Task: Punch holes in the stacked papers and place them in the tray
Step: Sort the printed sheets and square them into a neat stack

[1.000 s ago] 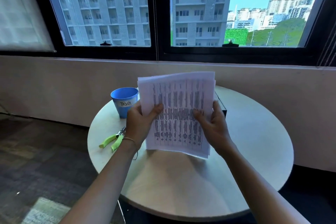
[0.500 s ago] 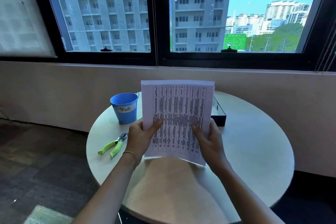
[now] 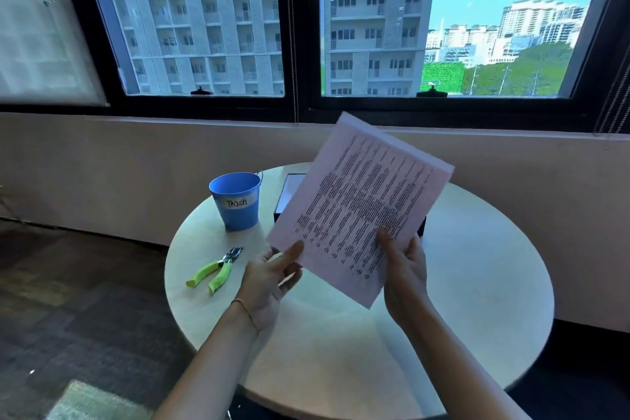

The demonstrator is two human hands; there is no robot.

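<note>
I hold the stacked papers [image 3: 358,215], white sheets with columns of print, up above the round table [image 3: 477,283], tilted to the right. My right hand [image 3: 404,269] grips their lower right edge. My left hand [image 3: 269,280] loosely pinches the lower left corner, thumb in front and fingers behind. The black tray [image 3: 285,193] lies at the back of the table, mostly hidden behind the papers. The hole punch [image 3: 216,269], with green handles, lies on the table left of my left hand.
A blue bucket labelled Trash [image 3: 235,201] stands at the table's back left, beside the tray. A wall and large windows run behind the table. Dark carpet floor lies to the left.
The papers went from loosely fanned to squared up, then rotated clockwise and rose toward the right. My left hand slid to the lower left corner with a looser hold.
</note>
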